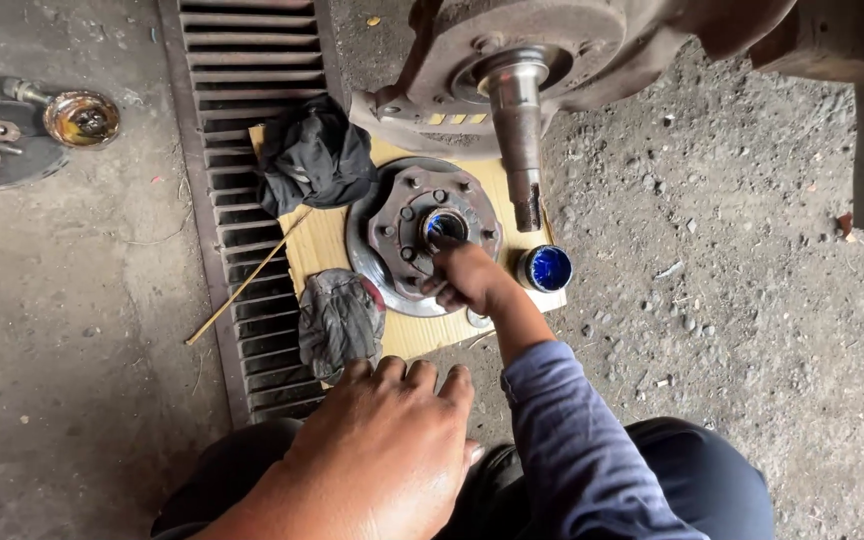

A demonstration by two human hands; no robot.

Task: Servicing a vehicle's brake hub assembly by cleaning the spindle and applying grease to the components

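On the cardboard sheet [322, 250], the right hand [462, 275] is pressing its fingers together into the blue-greased bore of the wheel hub [402, 215]; the left hand [382, 450] is resting open. The hub is looking heavy, rigid, slippery at centre; the rim seems safest.

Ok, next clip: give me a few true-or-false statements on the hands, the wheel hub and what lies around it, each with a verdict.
1. The right hand reaches into the centre of the wheel hub. True.
2. The hub lies on bare concrete. False: it lies on a cardboard sheet.
3. A small tub of blue grease stands right of the hub. True.
4. The left hand holds a rag. False: it is empty, resting near the knee.
5. The thin stick lies across the drain grate. True.
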